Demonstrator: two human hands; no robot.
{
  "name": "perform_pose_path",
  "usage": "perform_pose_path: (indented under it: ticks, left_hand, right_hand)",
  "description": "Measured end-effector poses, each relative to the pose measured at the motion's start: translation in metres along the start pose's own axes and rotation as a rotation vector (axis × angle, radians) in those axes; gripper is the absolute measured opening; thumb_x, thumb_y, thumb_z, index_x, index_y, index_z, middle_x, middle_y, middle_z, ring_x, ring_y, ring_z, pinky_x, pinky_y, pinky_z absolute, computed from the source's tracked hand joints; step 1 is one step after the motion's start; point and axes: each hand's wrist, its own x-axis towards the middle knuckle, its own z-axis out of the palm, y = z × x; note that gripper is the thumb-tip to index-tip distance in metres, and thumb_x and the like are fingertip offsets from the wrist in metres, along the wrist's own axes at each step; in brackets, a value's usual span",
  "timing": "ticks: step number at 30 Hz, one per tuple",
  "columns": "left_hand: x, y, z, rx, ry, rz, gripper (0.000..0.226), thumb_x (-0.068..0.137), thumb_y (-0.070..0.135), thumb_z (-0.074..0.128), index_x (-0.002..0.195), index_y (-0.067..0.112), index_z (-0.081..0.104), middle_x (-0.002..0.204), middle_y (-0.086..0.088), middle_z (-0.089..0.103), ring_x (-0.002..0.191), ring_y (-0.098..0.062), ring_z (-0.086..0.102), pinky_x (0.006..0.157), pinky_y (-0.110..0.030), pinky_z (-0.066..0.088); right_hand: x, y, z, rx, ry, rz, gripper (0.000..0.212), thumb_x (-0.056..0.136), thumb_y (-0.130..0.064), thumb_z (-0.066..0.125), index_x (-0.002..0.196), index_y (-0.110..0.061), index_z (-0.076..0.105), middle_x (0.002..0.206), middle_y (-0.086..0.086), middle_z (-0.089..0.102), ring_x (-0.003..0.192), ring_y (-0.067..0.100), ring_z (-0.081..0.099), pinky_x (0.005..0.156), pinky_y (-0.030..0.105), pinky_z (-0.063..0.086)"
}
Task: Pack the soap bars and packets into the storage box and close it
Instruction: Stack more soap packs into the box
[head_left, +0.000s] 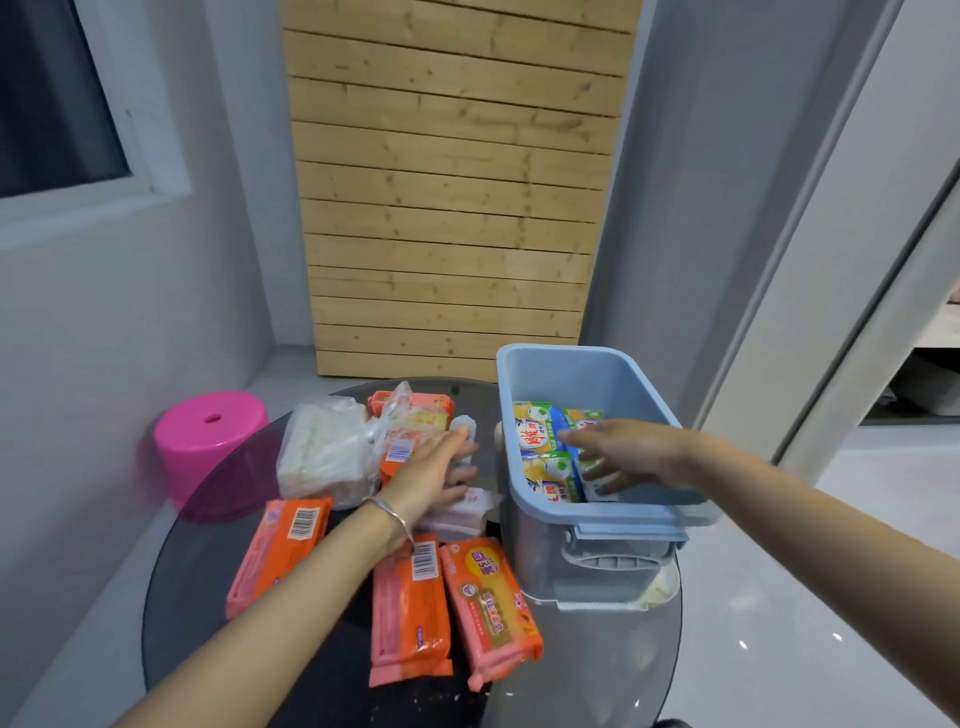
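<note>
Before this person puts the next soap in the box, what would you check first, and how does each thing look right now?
1. Storage box open, lid off: ok.
2. Room left in the box above the yellow soap packs: ok.
3. Right hand out of the box: not ok, it reaches inside.
4. Left hand gripping an item: cannot tell; it lies over small white packets.
5. Orange soap bars within reach on the table: ok.
6. Lid nearby: cannot tell.

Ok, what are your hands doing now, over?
Right hand inside blue storage box, on yellow-green packets. Left hand reaching white packets. Three orange soap bars unpacked on table.
</note>
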Motion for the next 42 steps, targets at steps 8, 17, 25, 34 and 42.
perform_pose_path:
  ticks: [8, 17, 25, 34, 42]
  left_hand:
    - [-0.039, -0.008, -0.118, 0.200, 0.375, 0.101, 0.026, 0.090, 0.020, 0.060, 0.115, 0.015, 0.056, 0.120, -0.015, 0.062, 0.085, -0.019, 0.065, 0.076, -0.031, 0.055]
    - [-0.060, -0.057, -0.156, 0.655, 0.423, -0.247, 0.085, 0.072, 0.042, 0.077, 0.134, -0.003, 0.041, 0.136, -0.019, 0.051, 0.121, -0.033, 0.053, 0.102, -0.038, 0.043]
    - [-0.060, -0.070, -0.139, 1.173, 0.370, -0.249, 0.086, 0.069, 0.063, 0.067, 0.133, 0.010, 0.044, 0.134, -0.013, 0.051, 0.123, -0.029, 0.049, 0.103, -0.035, 0.040]
    - [-0.037, -0.032, -0.103, 0.706, 0.245, 0.052, 0.044, 0.098, 0.049, 0.026, 0.098, 0.021, 0.060, 0.103, -0.005, 0.062, 0.109, -0.028, 0.054, 0.085, -0.032, 0.043]
    - [0.020, -0.014, -0.073, 0.181, 0.189, -0.170, 0.076, 0.095, 0.058, 0.018, 0.117, 0.001, 0.063, 0.102, -0.027, 0.069, 0.083, -0.035, 0.065, 0.083, -0.031, 0.048]
  right_hand:
    - [-0.039, -0.060, 0.041, 0.014, 0.067, -0.359, 0.032, 0.095, -0.042, 0.048, 0.122, -0.026, 0.057, 0.123, -0.009, 0.056, 0.112, 0.011, 0.053, 0.090, 0.022, 0.045]
    - [-0.033, -0.069, 0.122, -0.122, 0.057, -0.513, 0.034, 0.096, -0.031, 0.050, 0.126, -0.018, 0.058, 0.131, -0.003, 0.057, 0.114, 0.006, 0.052, 0.091, 0.015, 0.038]
    - [-0.023, -0.030, 0.165, -0.236, -0.164, -0.175, 0.055, 0.097, -0.044, 0.042, 0.147, -0.021, 0.034, 0.153, 0.000, 0.036, 0.139, 0.018, 0.034, 0.113, 0.033, 0.024]
    - [0.017, -0.065, 0.141, 0.249, 0.055, -0.219, 0.035, 0.100, -0.040, 0.035, 0.114, -0.019, 0.060, 0.108, -0.010, 0.064, 0.105, 0.002, 0.061, 0.074, 0.004, 0.043]
    - [0.083, -0.080, 0.147, 0.486, 0.077, -0.003, 0.038, 0.099, -0.036, 0.036, 0.119, -0.012, 0.057, 0.107, 0.009, 0.068, 0.100, 0.024, 0.064, 0.092, 0.037, 0.051]
